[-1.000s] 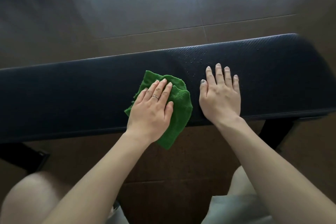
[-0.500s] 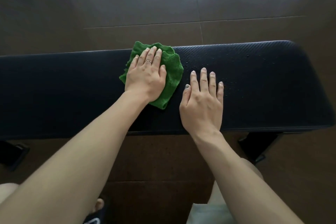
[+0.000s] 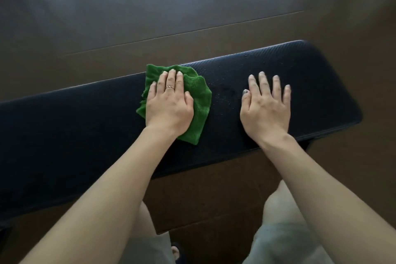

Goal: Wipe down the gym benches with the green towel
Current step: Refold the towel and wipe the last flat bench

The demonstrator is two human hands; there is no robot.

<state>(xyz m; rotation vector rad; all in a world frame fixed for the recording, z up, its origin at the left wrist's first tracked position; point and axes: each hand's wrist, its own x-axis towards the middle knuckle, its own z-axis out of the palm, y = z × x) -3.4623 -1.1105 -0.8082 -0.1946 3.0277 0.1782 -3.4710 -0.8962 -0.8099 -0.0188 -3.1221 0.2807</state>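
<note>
Two bare hands lie palm-down on the black padded gym bench (image 3: 85, 126). The left hand (image 3: 169, 103), a ring on one finger, lies flat with straight fingers, pressing the crumpled green towel (image 3: 198, 100) against the pad at its far edge rather than clutching it. The right hand (image 3: 265, 109) is released, fingers spread, resting on bare padding well apart from the towel. Small specks between them may be water droplets (image 3: 225, 90). Brown floor (image 3: 150, 6) surrounds the bench.
</note>
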